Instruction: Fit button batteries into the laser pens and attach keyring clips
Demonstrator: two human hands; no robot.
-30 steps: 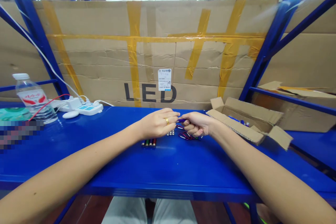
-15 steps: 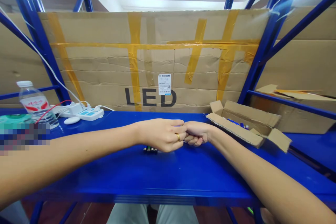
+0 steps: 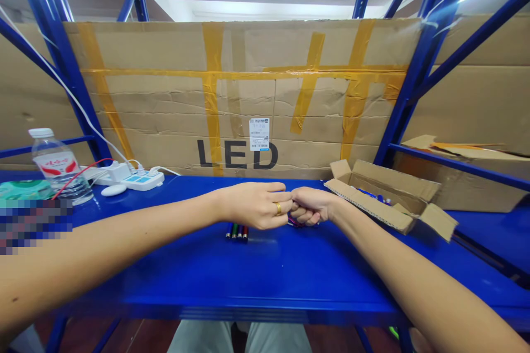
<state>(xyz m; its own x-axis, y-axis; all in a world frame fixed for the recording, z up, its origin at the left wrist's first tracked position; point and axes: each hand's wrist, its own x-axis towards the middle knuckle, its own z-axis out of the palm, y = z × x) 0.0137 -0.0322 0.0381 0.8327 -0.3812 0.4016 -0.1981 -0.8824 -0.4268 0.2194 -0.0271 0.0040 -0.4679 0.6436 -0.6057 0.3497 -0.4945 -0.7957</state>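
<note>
Handwork at a blue table (image 3: 265, 276), as it appears from where I stand. Four slim cylinders (image 3: 234, 231) lie side by side on the tabletop, just on the worker's side of the left hand (image 3: 259, 207); whether they are finished or waiting, I cannot tell. The work seems partway through: the left fingers, extended and close together, meet the curled fingers of the right hand (image 3: 308, 207), and blue items (image 3: 375, 196) in the open carton (image 3: 368, 207) may remain to be handled. Any piece between the fingertips is concealed, so neither hand's hold can be told. Small purplish pieces (image 3: 293, 223) show only partly below the right hand. The left hand covers the cylinders' far ends; the carton's near wall obscures some contents.
</note>
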